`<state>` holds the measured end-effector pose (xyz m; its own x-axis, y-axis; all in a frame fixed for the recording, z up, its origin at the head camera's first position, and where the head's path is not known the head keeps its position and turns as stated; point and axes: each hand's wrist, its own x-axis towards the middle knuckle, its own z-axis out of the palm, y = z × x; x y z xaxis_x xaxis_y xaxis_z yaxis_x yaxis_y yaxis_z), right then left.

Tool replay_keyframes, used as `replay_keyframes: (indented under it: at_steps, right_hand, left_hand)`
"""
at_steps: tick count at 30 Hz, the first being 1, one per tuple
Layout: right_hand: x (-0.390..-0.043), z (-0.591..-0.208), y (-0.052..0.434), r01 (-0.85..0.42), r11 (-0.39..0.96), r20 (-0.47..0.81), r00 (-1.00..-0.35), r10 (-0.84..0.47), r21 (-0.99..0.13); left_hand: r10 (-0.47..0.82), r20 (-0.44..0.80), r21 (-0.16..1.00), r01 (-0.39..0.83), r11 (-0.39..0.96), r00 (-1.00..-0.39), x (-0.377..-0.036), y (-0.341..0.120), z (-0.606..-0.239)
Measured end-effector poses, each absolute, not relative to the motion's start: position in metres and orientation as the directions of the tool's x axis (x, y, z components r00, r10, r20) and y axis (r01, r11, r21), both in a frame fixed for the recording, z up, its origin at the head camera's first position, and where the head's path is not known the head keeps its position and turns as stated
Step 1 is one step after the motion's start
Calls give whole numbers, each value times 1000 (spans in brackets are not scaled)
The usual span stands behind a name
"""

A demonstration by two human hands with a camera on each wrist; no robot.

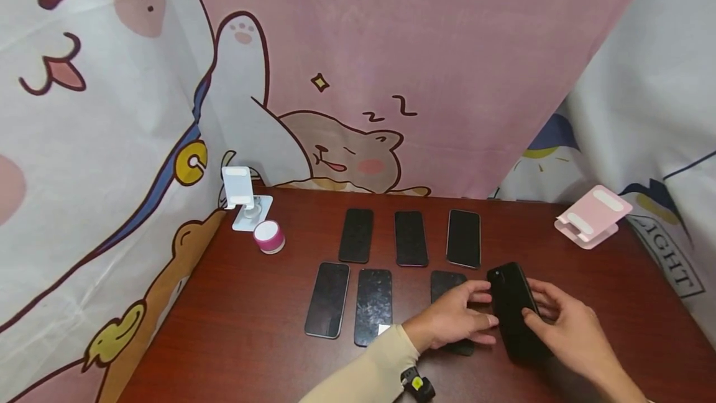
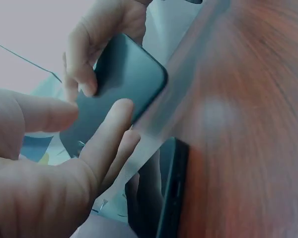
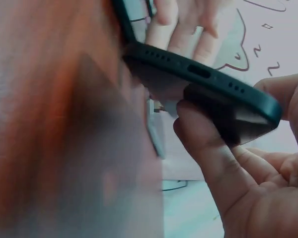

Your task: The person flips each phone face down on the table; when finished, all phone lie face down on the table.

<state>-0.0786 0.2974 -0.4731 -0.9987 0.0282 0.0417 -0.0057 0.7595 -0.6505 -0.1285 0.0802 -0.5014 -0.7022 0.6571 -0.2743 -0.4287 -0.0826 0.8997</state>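
Observation:
A black smartphone (image 1: 510,303), camera side up, is tilted above the right part of the table. My right hand (image 1: 573,331) grips its right edge, the thumb on the back and fingers (image 3: 203,144) under the screen side. The phone's bottom edge with its charging port shows in the right wrist view. My left hand (image 1: 452,321) is at the phone's left side with fingers extended; whether the fingertips touch it I cannot tell. Below the left hand lies another dark phone (image 1: 445,280), partly hidden by that hand.
Dark phones lie in two rows on the brown table (image 1: 224,334), including one (image 1: 327,299) at front left and one (image 1: 463,238) at back right. A white phone stand (image 1: 239,188) and pink-sided jar (image 1: 270,238) stand left, a pink stand (image 1: 595,213) right. Printed cloth surrounds the table.

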Motion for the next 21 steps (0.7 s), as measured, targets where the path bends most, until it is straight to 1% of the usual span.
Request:
replay_keyframes:
  at_steps: [3, 7, 10, 15, 21]
  right_hand:
    - [-78, -466, 296, -16, 740, 74, -996, 45, -673]
    - [-75, -459, 290, -80, 715, 158, -986, 43, -695]
    - [-74, -456, 285, -110, 704, 195, -980, 42, -701]
    - [-74, -455, 282, -114, 694, 207, -977, 51, -711]
    - [-75, -460, 284, -125, 682, 222, -973, 57, -720]
  left_hand:
    - [634, -272, 882, -451, -136, -724, -130, 79, -503]
    - [634, -261, 855, -479, -199, -728, -127, 79, -504]
    - [634, -243, 838, -488, -244, -735, -125, 80, -503]
    - [624, -221, 820, -489, -297, -749, -122, 79, -502]
    - [617, -224, 817, -490, -304, -755, -122, 76, -500]
